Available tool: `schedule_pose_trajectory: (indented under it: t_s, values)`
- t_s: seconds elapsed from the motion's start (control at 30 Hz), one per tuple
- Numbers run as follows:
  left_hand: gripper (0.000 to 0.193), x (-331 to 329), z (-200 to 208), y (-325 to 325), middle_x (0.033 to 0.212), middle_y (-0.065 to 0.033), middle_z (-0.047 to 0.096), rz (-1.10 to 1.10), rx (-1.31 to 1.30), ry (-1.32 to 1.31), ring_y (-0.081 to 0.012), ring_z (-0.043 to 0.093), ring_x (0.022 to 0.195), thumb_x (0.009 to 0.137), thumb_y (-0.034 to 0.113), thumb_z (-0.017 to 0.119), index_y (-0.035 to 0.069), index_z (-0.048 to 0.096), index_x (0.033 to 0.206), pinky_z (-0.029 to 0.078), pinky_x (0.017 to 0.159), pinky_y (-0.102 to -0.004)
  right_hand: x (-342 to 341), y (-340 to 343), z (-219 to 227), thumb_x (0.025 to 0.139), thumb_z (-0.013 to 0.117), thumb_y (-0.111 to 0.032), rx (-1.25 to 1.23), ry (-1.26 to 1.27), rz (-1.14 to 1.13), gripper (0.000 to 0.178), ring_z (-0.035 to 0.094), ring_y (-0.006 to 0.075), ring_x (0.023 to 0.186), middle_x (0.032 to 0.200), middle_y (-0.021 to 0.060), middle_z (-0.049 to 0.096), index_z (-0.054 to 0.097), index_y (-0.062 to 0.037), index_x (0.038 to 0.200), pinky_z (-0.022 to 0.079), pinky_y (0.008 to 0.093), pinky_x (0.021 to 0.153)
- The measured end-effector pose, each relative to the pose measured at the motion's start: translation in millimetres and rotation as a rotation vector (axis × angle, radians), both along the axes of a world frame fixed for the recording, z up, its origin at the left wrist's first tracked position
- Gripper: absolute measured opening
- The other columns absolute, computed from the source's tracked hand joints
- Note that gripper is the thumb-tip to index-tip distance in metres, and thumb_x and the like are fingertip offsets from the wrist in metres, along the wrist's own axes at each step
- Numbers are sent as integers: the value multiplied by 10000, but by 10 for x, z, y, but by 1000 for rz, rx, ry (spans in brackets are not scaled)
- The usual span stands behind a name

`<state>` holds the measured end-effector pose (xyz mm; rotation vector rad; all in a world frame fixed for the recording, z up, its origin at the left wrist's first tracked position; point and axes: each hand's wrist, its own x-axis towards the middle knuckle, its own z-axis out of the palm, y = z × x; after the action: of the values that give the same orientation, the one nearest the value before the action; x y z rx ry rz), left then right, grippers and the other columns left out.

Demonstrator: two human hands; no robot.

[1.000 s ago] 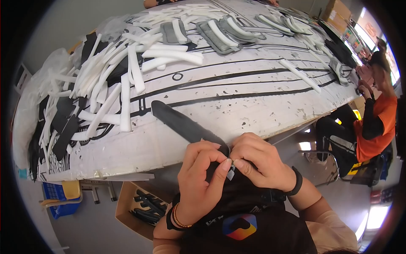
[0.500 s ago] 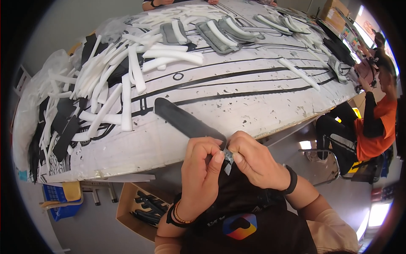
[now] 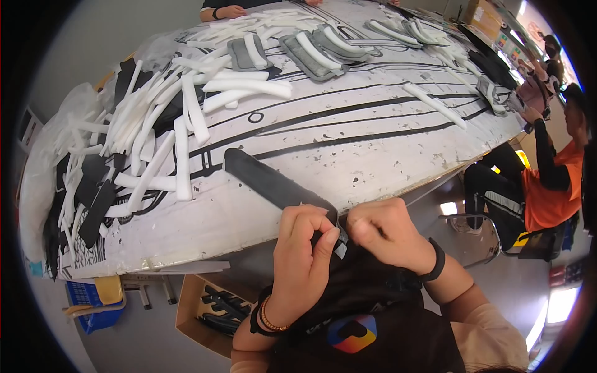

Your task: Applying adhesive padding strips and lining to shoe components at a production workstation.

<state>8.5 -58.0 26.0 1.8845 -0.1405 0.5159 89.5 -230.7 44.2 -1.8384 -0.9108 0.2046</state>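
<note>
A long dark grey strip of padded-looking material [image 3: 267,180] lies slanted over the table's near edge, its rounded far end on the tabletop. My left hand [image 3: 301,252] is closed around its near end, thumb pressed against the fingers. A small light grey, shiny flap [image 3: 341,248] pokes out beside the left thumb. My right hand [image 3: 392,239] is curled closed just right of that end, with a narrow gap between the hands. Whatever its fingers pinch is hidden.
White foam strips [image 3: 161,93] are heaped at the left with black pieces and clear plastic. Grey pads [image 3: 311,56] bearing white strips lie farther back. Under the table edge stands a cardboard box [image 3: 193,304] of black pieces. A person in orange [image 3: 553,193] sits at the right.
My right hand has moved slightly right, away from the strip's near end, where its fingers were pinching. My left hand keeps its hold. The view has shifted a little.
</note>
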Motion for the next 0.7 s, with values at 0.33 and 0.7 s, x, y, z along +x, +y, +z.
schedule_pose_trajectory:
  t_s: [0.33, 0.7]
  values:
    - [111, 7, -39, -22, 1056, -153, 563, -3, 2, 0, -262, 596, 998, 992, 99, 598, 3, 549, 967, 471, 901, -346, 173, 12, 130, 940, 723, -232, -69, 344, 161, 325, 488, 42, 530, 575, -11, 536, 621, -29, 707, 344, 235, 494]
    - [90, 64, -101, 100, 1093, -145, 608, -86, -175, -28, -203, 578, 892, 1014, 98, 584, 15, 568, 980, 473, 769, -297, 262, 25, -75, 950, 714, -184, 153, 447, 292, 280, 505, 46, 631, 699, -9, 596, 619, -5, 756, 379, 232, 574]
